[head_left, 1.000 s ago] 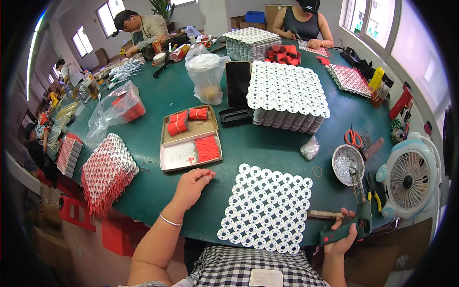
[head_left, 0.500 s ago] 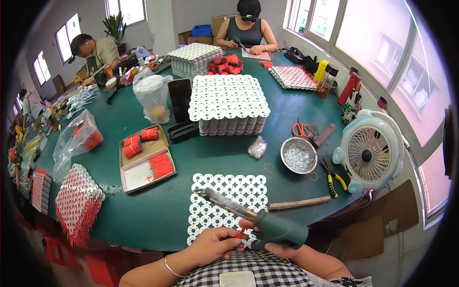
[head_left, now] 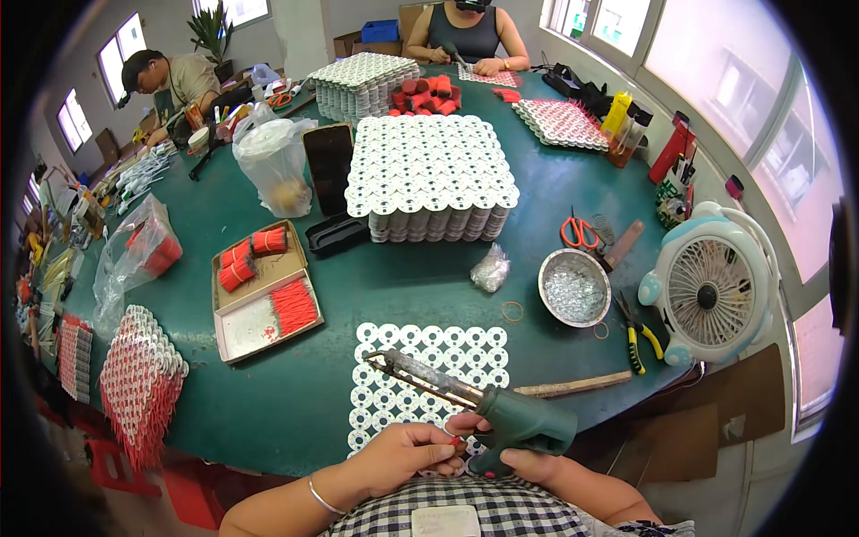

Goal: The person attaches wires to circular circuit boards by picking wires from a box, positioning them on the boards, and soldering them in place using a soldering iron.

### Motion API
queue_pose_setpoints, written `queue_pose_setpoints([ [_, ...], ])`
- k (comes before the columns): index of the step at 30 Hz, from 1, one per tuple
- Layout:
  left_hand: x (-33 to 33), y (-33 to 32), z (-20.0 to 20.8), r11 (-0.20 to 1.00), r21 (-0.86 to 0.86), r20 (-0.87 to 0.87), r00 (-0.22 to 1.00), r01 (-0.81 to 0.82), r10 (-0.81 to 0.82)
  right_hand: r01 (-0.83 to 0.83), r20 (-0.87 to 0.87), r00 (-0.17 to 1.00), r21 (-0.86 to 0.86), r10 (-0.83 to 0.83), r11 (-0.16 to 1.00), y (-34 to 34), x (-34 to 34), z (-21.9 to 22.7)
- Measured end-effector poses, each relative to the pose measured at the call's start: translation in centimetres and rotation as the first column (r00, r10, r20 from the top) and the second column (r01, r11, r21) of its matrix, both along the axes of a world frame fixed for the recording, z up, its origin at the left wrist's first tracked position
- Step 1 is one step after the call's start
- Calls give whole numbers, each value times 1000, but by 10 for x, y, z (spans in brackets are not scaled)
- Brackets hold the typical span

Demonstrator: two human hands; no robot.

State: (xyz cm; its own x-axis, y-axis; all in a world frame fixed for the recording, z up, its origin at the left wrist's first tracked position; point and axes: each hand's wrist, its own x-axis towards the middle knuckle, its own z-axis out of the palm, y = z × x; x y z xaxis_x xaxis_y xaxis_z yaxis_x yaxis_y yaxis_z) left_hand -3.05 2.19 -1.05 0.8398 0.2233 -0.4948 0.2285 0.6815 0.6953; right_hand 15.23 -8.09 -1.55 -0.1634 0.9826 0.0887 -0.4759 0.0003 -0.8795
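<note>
My right hand [head_left: 532, 465] grips a green soldering gun [head_left: 528, 425], its metal barrel angled up to the left over a panel of white round circuit boards [head_left: 385, 400]. The tip hangs above the panel's upper left part. Close beside the gun's body, my left hand [head_left: 407, 458] is closed, pinching a short piece of red wire [head_left: 457, 440] between thumb and fingers. Both hands are at the panel's near edge and hide part of it.
Beyond the panel stands a tall stack of white board panels [head_left: 434, 170]. A box of red wires [head_left: 261, 295] lies left. On the right are a metal bowl [head_left: 575, 286], pliers [head_left: 640, 336], a wooden strip [head_left: 577, 385] and a fan [head_left: 711, 291]. Two people work across the table.
The view has shifted a little, so the table things sit differently in the picture. The soldering gun's barrel points slightly flatter. Both hands keep their holds.
</note>
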Motion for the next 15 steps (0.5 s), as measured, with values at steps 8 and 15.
queue_pose_setpoints([
  [8, 1, 9, -1, 978, -151, -36, 990, -143, 140, 201, -108, 971, -113, -213, 973, 7, 7, 11],
  [15, -8, 24, -11, 965, -206, 34, 984, -165, 176, 298, 250, 940, -265, -233, 917, 4, 57, 73],
])
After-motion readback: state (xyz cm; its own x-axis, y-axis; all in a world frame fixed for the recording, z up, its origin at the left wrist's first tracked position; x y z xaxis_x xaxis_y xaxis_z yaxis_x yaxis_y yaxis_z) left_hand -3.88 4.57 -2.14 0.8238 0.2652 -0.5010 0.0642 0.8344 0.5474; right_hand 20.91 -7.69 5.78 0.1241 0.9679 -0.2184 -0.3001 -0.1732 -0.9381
